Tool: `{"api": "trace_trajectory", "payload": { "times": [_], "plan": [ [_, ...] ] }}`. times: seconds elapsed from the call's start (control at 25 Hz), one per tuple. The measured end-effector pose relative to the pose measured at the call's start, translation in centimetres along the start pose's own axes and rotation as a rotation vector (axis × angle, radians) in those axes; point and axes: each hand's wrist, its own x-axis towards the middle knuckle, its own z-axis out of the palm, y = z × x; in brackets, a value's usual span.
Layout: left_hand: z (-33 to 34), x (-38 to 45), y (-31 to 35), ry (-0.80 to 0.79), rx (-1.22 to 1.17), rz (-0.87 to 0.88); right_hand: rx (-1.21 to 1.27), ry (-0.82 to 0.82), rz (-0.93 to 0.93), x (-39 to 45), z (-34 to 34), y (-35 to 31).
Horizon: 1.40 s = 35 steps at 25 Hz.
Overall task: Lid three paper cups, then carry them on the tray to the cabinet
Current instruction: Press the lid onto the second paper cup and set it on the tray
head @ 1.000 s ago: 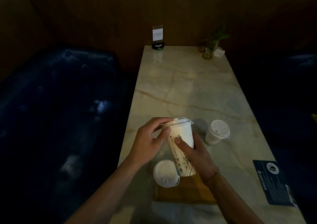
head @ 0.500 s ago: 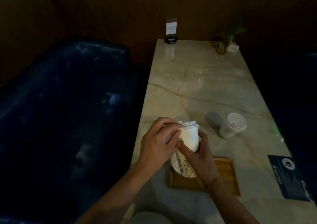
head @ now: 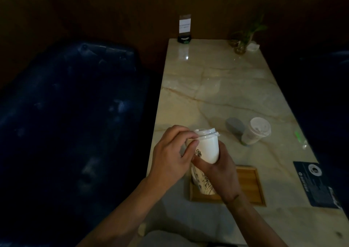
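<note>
A tall white paper cup (head: 208,150) with a dark printed pattern stands at the left end of a wooden tray (head: 249,186). My right hand (head: 219,173) is wrapped around its body. My left hand (head: 173,156) pinches the edge of a clear lid (head: 206,133) that sits on the cup's rim. A second cup (head: 255,134), white-lidded, stands on the marble table to the right, apart from the tray. A third cup seen earlier on the tray is hidden behind my hands.
The marble table (head: 217,88) runs away from me. A dark card (head: 317,184) lies at its right edge. A sign holder (head: 184,29) and a small plant in a glass (head: 243,37) stand at the far end. A dark blue sofa (head: 66,124) fills the left.
The view has swung left and closer. The lid sat tilted on the rim a second ago and now lies nearly level. My hands have stayed on the cup and lid.
</note>
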Motion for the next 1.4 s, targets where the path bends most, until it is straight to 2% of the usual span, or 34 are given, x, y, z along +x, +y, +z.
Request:
{"api": "trace_trajectory", "payload": {
  "times": [0.4,0.6,0.76,1.08,1.24,1.4],
  "plan": [
    [-0.7,-1.2,-0.5,-0.058,0.069,0.031,0.027,-0.038,0.002,-0.4,0.9,-0.1],
    [-1.0,-1.5,-0.3,-0.039,0.060,0.050,0.010,-0.053,-0.008,-0.3,0.6,-0.4],
    [-1.5,-0.8,0.0,-0.034,-0.006,0.013,0.098,-0.064,0.009,-0.4,0.1,-0.8],
    [-1.7,-1.2,-0.1,-0.046,-0.163,-0.081,0.232,-0.198,0.063,0.1,-1.0,-0.9],
    [-1.1,-1.0,-0.5,-0.056,-0.153,-0.096,0.286,-0.188,0.109,0.4,-0.5,-0.2],
    [-0.4,0.1,-0.8,-0.050,-0.056,-0.013,0.205,-0.142,0.061,1.9,-0.3,-0.4]
  ]
}}
